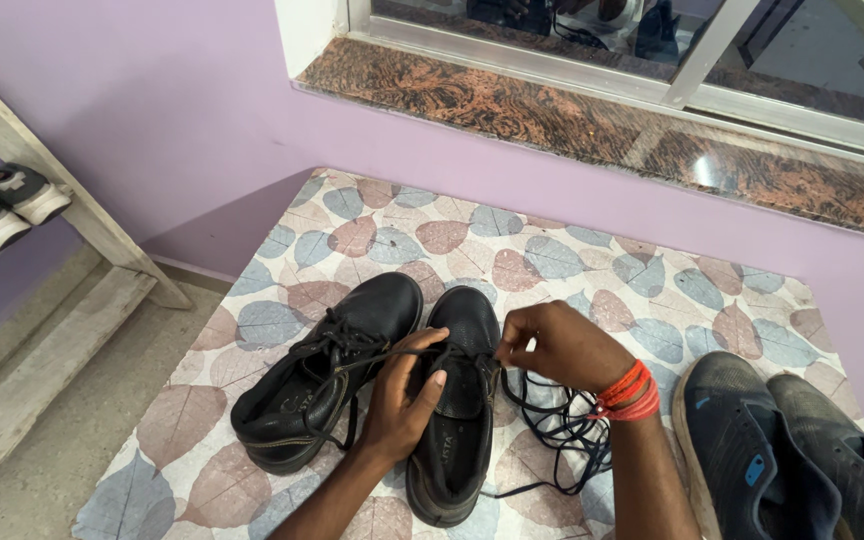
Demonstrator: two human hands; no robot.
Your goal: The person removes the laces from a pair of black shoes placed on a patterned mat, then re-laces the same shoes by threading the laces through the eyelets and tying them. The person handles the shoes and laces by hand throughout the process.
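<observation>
Far left: a slanted pale wooden shoe rack [72, 205] carries a pair of grey sneakers [2, 205] with white soles, parked well off the work area.

The bench [372, 235] is a low surface with a leaf-print cover in blue, pink and grey, butted into the corner of the lilac wall [152, 100]. A speckled brown stone sill [572, 120] runs under the window above its far edge.

Near the middle of the front edge are two black leather lace-up shoes, toes pointing to the far edge. The left black shoe [322, 375] is still laced, lies tilted outward with its opening towards the person, and has a smooth rounded toe and thick sole.

The left hand [402, 395] grips the right black shoe [457, 400] over the tongue area, fingers curled, thumb on top, apparently to steady it. A lace strand from the left shoe runs across under that thumb.

The right hand [557, 345] has its grip closed to a pinch at the right shoe's eyelets; the exact pinch contents are too small to confirm, probably lace. The wrist wears red thread bands [627, 392].

A loose dark shoelace [552, 430] lies coiled on the bench just right of that shoe, under the right forearm.

At the front right corner a pair of dark mesh trainers [782, 450] with blue accents lies touching side by side, partly cut off by the frame.
</observation>
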